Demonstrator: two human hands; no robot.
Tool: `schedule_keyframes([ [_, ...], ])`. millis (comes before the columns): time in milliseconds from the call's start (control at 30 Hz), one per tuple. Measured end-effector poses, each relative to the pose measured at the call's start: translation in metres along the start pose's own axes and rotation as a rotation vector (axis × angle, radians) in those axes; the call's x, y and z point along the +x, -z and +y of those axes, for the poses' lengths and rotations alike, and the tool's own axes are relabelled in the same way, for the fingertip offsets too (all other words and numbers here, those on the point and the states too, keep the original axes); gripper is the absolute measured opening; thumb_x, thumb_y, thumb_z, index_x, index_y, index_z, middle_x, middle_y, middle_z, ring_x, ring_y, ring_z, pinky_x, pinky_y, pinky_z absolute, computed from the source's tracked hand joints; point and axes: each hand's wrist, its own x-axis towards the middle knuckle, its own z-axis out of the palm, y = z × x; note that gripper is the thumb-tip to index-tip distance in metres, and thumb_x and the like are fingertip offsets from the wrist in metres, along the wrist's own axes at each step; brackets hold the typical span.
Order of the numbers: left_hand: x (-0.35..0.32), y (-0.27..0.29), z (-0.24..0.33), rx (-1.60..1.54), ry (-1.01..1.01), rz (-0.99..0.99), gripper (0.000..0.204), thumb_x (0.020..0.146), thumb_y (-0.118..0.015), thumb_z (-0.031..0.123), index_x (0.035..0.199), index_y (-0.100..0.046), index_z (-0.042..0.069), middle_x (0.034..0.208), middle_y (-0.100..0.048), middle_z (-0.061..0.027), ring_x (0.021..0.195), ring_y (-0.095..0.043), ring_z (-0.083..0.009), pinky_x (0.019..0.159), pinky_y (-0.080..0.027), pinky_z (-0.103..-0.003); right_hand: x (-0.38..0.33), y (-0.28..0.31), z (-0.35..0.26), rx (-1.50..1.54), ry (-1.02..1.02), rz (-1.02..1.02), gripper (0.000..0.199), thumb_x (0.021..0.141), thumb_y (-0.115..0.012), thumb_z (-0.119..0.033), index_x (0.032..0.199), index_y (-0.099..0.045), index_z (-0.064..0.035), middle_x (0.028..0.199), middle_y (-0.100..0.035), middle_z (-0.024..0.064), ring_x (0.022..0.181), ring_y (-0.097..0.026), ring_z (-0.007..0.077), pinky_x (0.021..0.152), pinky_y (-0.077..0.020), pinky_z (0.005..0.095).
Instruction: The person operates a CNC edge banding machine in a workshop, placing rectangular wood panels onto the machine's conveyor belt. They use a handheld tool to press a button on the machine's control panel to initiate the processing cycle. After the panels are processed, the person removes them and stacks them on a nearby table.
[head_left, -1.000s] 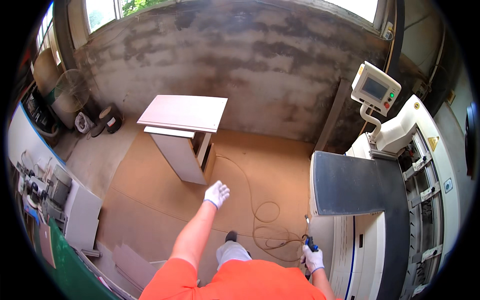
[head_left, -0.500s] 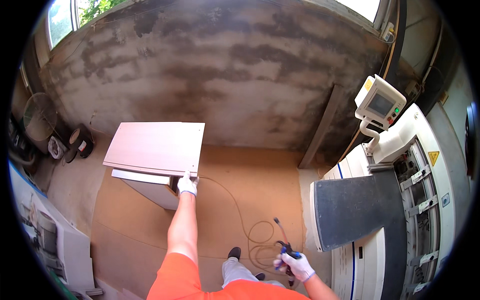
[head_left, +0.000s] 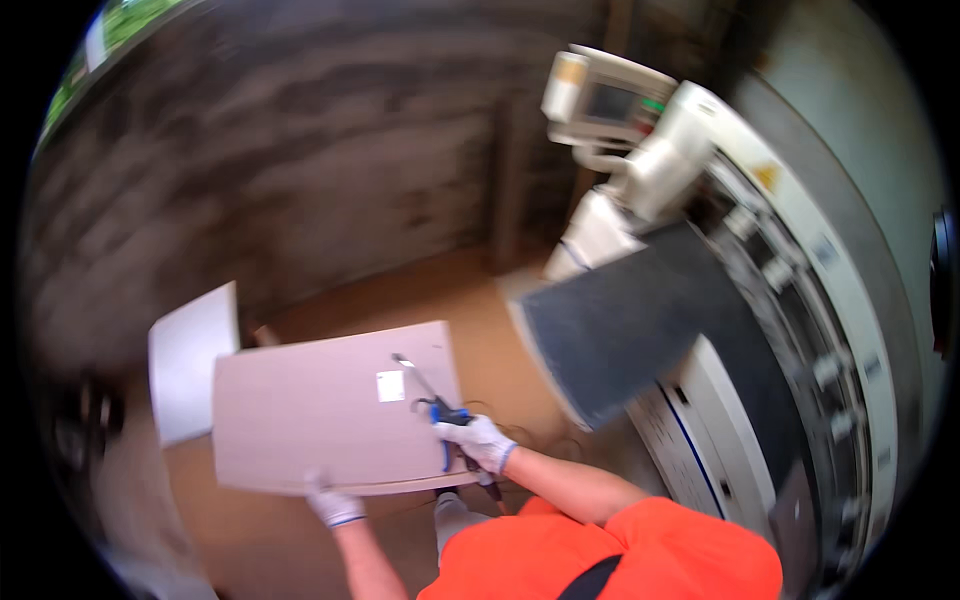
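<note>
A pinkish-brown board with a small white label is held flat in front of me. My left hand, in a white glove, grips its near edge, with the fingers lying on the top face and somewhat blurred. My right hand, also gloved, is closed round a blue-and-black air blow gun. The gun's thin nozzle points away over the right part of the board, close to the label. Behind the board's left end shows a white panel.
To the right stands a white machine with a dark grey table jutting toward me. Its control screen rises at the back. A stained wall runs along the far side. The orange-brown floor covering lies below.
The board has come off the stack and nearer to me. My left hand has moved to its near edge. My right hand has raised the blow gun over it. The view has turned right.
</note>
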Motion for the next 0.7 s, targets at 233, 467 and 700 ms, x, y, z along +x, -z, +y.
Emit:
schedule_keyframes([
  [233,0.075,-0.02,-0.052,-0.068,0.025,-0.301,0.041,0.094,-0.071,0.03,0.122,-0.067,0.001,0.124,-0.068,-0.0128,0.116,-0.064,-0.0295,0.102,-0.054,-0.044,-0.039,0.21,0.027,0.202,0.251,0.083,0.02,0.086,-0.085,-0.024,0.094,-0.075,-0.0087,0.078,-0.063,-0.0031,0.065,-0.056,0.0084,0.055,-0.0448,0.0278],
  [467,-0.12,-0.122,-0.261,-0.091,0.448,-0.522,0.011,0.095,-0.067,0.01,0.105,-0.07,0.008,0.102,-0.074,-0.0084,0.099,-0.069,-0.0213,0.087,-0.06,-0.043,-0.056,0.53,0.059,0.264,0.304,0.318,0.041,0.075,-0.092,-0.026,0.107,-0.076,-0.0066,0.102,-0.071,0.003,0.092,-0.064,0.0142,0.085,-0.0528,0.032],
  [700,-0.417,-0.238,-0.303,0.598,1.141,-0.895,0.014,0.095,-0.071,0.013,0.104,-0.07,0.003,0.101,-0.073,-0.0103,0.084,-0.069,-0.021,0.079,-0.06,-0.043,-0.081,0.712,0.036,-0.05,0.24,0.814,0.042,0.077,-0.089,-0.039,0.096,-0.076,-0.0034,0.082,-0.071,0.0037,0.068,-0.062,0.0156,0.066,-0.0521,0.0355],
])
